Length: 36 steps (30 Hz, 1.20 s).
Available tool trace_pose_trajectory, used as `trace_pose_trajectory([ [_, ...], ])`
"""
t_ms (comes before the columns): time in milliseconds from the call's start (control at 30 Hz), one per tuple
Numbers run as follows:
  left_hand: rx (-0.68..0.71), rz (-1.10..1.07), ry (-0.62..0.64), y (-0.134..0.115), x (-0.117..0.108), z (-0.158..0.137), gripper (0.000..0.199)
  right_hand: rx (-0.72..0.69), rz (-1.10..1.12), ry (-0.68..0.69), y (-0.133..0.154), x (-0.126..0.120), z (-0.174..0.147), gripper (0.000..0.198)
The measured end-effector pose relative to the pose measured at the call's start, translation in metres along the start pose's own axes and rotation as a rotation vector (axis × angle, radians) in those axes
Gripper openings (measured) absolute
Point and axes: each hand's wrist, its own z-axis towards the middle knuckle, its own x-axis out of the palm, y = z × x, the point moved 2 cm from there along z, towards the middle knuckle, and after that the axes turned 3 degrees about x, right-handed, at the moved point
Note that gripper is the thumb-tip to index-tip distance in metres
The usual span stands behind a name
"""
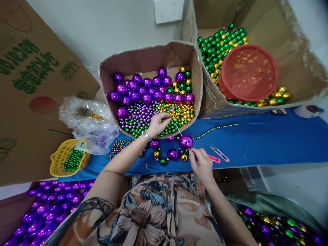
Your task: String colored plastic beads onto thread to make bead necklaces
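Observation:
My left hand (159, 125) reaches over the front wall of the cardboard box of beads (151, 58), its thumb and fingers pinched together. From near those fingertips a thin pale string (178, 130) slants down to a large shiny purple bead (186, 141). At the bead's lower edge my right hand (202, 165) is closed in a pinch, touching it. A string of mixed purple, gold and green beads (173, 154) curves across the blue cloth below the box. Small beads on a strand (215, 129) trail off to the right, ending in a bare thread.
Pink thread snips (219, 153) and a pink cutter (214, 159) lie right of my right hand. A yellow basket (59, 159) with green beads and a plastic bag (84, 114) are at left. Behind right, a larger carton (294, 51) holds bead strands and a red tub (249, 73).

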Motion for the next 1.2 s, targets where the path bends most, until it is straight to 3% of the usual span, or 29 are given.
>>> trace_pose_trajectory([
  [133,-0.28,-0.703,-0.002,-0.011,-0.001,-0.012,0.03,-0.005,0.02,0.008,0.002,-0.001,0.002,0.015],
  [300,-0.41,-0.935,0.028,-0.025,0.0,-0.022,0.033,-0.02,0.036,-0.002,0.005,-0.002,0.004,0.015],
  [533,-0.507,-1.027,0.003,-0.026,0.005,-0.025,0.036,-0.014,0.06,0.005,0.005,-0.003,0.002,0.014],
  [733,-0.491,-1.017,-0.036,-0.03,0.008,-0.027,0.039,-0.005,0.048,0.015,0.004,-0.002,0.002,0.016],
  [967,-0.205,-0.718,-0.093,-0.034,0.011,-0.026,0.03,0.033,0.006,0.049,-0.001,-0.005,0.004,0.021],
  [1067,-0.105,-0.653,-0.047,-0.045,0.022,-0.025,0.03,0.081,-0.031,0.068,-0.011,-0.012,0.009,0.024],
  [1200,-0.082,-0.602,0.053,-0.061,0.045,-0.028,0.028,0.117,-0.009,0.041,-0.032,-0.022,0.011,0.021],
])
